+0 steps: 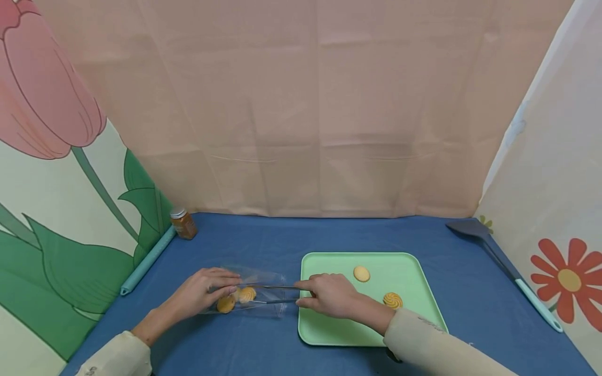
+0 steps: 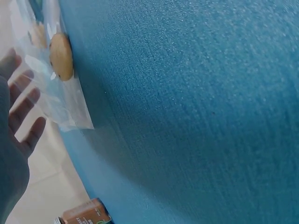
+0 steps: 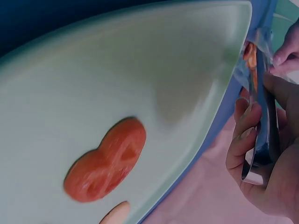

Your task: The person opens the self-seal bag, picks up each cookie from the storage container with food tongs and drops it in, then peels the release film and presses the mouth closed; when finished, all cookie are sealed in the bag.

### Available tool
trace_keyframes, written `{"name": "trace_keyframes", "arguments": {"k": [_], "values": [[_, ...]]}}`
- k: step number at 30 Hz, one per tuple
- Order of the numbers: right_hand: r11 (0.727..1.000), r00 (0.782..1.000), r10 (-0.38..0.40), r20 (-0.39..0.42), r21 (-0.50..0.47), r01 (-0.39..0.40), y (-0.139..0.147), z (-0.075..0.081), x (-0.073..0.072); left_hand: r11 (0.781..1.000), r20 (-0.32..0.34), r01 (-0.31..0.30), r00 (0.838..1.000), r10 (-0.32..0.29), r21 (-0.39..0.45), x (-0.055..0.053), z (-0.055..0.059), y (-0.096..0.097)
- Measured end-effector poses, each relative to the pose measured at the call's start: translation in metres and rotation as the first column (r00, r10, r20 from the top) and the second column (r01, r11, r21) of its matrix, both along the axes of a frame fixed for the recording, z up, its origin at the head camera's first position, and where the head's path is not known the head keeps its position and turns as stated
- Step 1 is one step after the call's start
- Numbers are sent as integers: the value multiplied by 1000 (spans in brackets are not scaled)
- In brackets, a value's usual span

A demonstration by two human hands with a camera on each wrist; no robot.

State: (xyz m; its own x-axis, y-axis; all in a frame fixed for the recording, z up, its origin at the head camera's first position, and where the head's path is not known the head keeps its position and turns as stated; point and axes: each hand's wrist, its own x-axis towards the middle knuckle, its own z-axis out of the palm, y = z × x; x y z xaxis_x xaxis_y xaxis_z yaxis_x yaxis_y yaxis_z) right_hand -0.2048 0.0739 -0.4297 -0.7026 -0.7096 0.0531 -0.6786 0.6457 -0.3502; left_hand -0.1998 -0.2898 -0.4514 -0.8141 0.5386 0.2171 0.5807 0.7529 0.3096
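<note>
My left hand [image 1: 209, 290] holds a clear plastic bag [image 1: 265, 277] above the blue cloth, thumb and fingers at its left part. Inside the bag lie a round cookie [image 1: 226, 304] and a swirl cookie [image 1: 246, 294]; the left wrist view shows dark specks on the round cookie [image 2: 61, 57]. My right hand [image 1: 331, 296] grips metal tongs [image 3: 264, 135], whose arms reach into the bag by the swirl cookie. Whether the tips touch it, I cannot tell. Under the right forearm, the green tray [image 1: 329, 334] bears a pale cookie [image 1: 361, 273], another swirl cookie [image 1: 392, 300] and a reddish-brown, pretzel-like cookie [image 3: 105, 161].
A spice jar [image 1: 184, 224] with a silvery lid stands at the back left, beside a long teal roll [image 1: 148, 261]. Along the right edge lies a dark turner [image 1: 494, 253] with a pale handle. Fabric walls close off the back and both sides.
</note>
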Motion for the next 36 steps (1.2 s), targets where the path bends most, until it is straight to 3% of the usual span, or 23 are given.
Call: {"name": "trace_keyframes", "arguments": {"k": [9, 22, 36], "values": [[998, 999, -51, 16, 27, 51, -17, 2, -1, 1000, -12, 5, 1000, -5, 5, 0, -1, -1], [996, 995, -72, -72, 40, 75, -34, 0, -2, 1000, -65, 19, 998, -19, 0, -3, -2, 0], [993, 995, -101, -22, 51, 102, -43, 0, -3, 1000, -92, 11, 996, -10, 5, -3, -1, -1]]}}
